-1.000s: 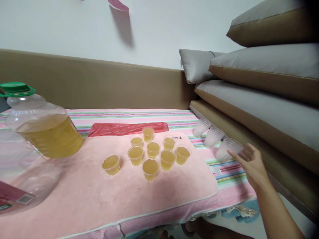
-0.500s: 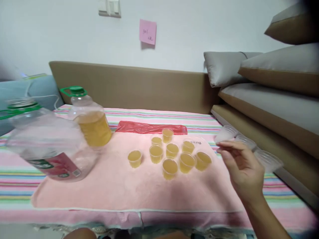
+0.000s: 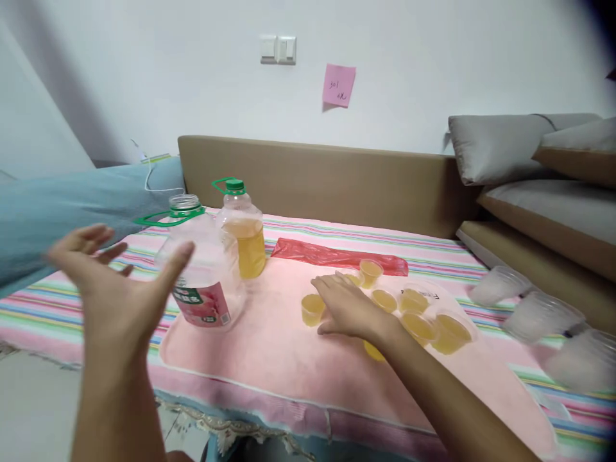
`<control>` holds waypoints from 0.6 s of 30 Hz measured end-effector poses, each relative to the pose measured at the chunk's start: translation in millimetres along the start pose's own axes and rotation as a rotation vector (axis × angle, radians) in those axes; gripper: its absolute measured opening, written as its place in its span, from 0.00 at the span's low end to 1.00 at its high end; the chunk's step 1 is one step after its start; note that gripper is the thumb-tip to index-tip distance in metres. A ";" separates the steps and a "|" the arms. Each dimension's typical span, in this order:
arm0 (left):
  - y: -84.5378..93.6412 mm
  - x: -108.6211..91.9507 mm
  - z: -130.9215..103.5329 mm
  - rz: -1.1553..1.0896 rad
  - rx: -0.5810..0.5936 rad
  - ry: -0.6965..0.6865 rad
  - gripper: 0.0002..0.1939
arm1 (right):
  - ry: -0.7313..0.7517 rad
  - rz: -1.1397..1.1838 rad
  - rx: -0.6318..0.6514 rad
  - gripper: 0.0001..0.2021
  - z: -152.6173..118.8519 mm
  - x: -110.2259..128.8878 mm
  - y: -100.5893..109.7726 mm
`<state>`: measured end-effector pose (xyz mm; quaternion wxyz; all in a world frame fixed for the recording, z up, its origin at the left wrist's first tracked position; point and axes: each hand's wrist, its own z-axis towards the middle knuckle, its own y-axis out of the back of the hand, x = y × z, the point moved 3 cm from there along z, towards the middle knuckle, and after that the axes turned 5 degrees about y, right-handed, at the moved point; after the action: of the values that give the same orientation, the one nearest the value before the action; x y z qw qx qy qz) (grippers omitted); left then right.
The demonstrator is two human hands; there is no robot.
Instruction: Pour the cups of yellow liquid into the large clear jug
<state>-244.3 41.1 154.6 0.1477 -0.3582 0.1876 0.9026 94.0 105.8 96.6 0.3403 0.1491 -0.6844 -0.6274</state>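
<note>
My left hand (image 3: 115,276) is raised with its fingers spread, holding nothing, in front of a clear plastic jug (image 3: 199,263). That jug has a green handle, a pink label and no cap, and no juice shows in it. My right hand (image 3: 344,305) reaches over the small plastic cups, fingers stretched out. Its fingertips are beside the leftmost cup of yellow juice (image 3: 312,310); whether they touch it I cannot tell. Several more filled cups (image 3: 418,326) stand around and behind the right hand and forearm, which partly hide some of them.
A capped jug of yellow juice (image 3: 250,247) stands behind the open one. A red plastic bag (image 3: 332,253) lies behind the cups on the pink mat (image 3: 279,346). Stacks of clear cups (image 3: 543,316) lie at right, near piled cushions (image 3: 568,212).
My right hand has moved left from the stacked cups to the filled ones. My left hand has come into view. The view has swung left, so things appear further right.
</note>
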 end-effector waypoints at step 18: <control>-57.3 26.1 -49.6 -0.044 0.059 0.005 0.62 | -0.045 0.229 0.075 0.34 36.9 -39.2 -22.4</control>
<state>-210.2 73.2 89.6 0.1774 -0.3599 0.2065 0.8924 93.3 154.6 64.9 0.3885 0.0685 -0.7275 -0.5614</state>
